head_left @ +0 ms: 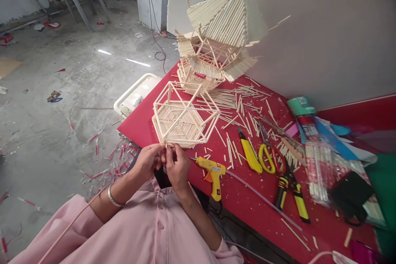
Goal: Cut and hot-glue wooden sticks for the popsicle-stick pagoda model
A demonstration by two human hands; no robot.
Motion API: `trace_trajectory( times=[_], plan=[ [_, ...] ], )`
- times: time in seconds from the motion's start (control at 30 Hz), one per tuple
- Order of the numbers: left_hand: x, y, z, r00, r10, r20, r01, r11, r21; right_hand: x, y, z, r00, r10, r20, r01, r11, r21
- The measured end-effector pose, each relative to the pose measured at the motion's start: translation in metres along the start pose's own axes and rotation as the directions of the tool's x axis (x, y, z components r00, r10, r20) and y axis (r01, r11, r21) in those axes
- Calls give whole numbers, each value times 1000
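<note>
An eight-sided frame of pale wooden sticks, with a woven-looking stick base, sits at the table's near left edge. At its near corner, my left hand pinches the frame with closed fingers. Right beside it, my right hand pinches at the same spot, thumb and fingertips together. The exact bit between the fingertips is small and partly hidden. A yellow glue gun lies just right of my right hand, with a clear glue stick trailing from its back.
A tall stick structure with slatted roofs stands behind. Loose sticks litter the red table. To the right lie a yellow cutter, scissors, pliers, and plastic packs. A white plastic stool is left.
</note>
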State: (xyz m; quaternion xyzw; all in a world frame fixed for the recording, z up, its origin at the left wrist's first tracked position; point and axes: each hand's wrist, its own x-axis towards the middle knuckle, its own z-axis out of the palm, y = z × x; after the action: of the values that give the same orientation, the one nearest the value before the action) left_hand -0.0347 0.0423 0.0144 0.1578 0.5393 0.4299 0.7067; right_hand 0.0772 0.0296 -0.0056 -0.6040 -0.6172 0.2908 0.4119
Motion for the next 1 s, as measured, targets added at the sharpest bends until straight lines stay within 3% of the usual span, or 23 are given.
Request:
trace_trajectory(
  times=[1.0],
  plan=[
    [-1, 2, 1, 1000, -2, -6, 2, 1000, -10, 0, 0, -1, 1000, -7, 3, 7, 1000, -22]
  ],
)
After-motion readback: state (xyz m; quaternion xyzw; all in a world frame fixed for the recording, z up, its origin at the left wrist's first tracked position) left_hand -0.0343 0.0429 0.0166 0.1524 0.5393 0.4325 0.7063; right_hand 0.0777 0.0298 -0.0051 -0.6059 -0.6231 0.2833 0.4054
